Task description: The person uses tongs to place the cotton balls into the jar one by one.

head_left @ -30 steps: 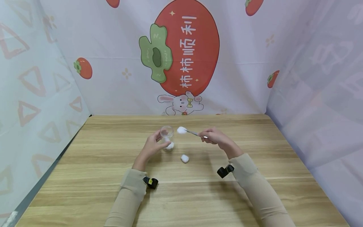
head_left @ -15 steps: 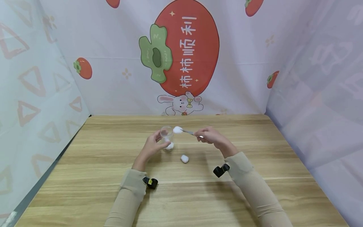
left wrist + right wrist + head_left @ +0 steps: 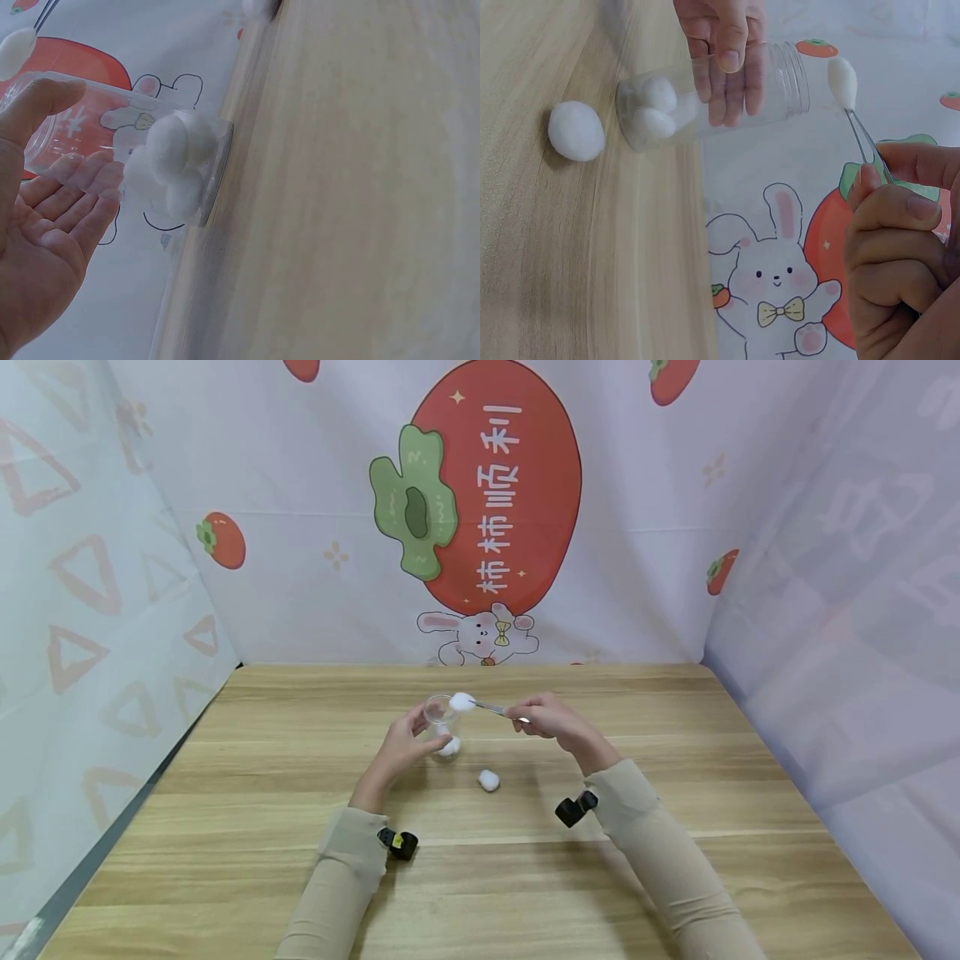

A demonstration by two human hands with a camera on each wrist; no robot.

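My left hand grips a clear jar, thumb on one side and fingers round the other. The jar stands upright on the table with its mouth uncovered. Several white cotton balls lie at its bottom. Between thumb and fingers, my right hand pinches metal tweezers. Their tips hold another cotton ball, which in the right wrist view is just above the jar's mouth, apart from the rim. A loose cotton ball rests on the table near the jar, on the person's side.
The wooden table runs back to a white cloth backdrop printed with persimmons and a rabbit. Pale cloth walls rise on both sides. Each sleeve cuff carries a small black wrist camera.
The right hand has moved left with the tweezers, bringing the cotton ball from beside the jar to over its mouth. The left hand, jar and loose cotton ball have stayed in place.
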